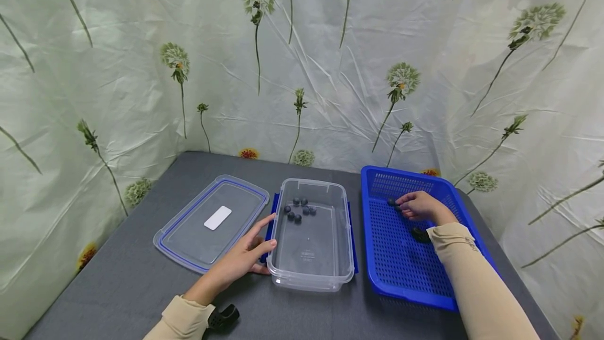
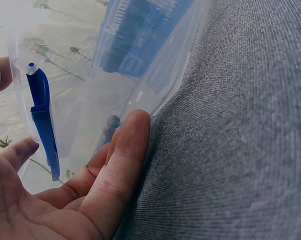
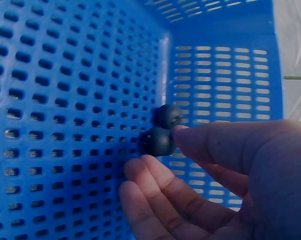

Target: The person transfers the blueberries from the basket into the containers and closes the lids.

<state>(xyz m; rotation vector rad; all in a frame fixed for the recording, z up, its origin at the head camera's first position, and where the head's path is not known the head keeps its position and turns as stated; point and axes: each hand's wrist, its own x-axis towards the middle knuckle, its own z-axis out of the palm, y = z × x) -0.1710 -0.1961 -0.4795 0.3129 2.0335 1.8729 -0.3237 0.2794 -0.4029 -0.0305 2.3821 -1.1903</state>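
A clear plastic food container with blue side clips stands mid-table, several blueberries gathered toward its far left. My left hand rests against its left side, fingers spread and thumb at the rim. The left wrist view has the same fingers loosely extended along the clear wall, beside a blue clip. Inside the blue basket, my right hand reaches down near the far left corner. Its thumb and fingertips pinch a blueberry, and a second blueberry lies right beside it.
Left of the container, its clear lid with a blue seal and a white label lies flat on the grey tablecloth. The basket stands close on the container's right. A flower-print curtain closes off the table's back and sides.
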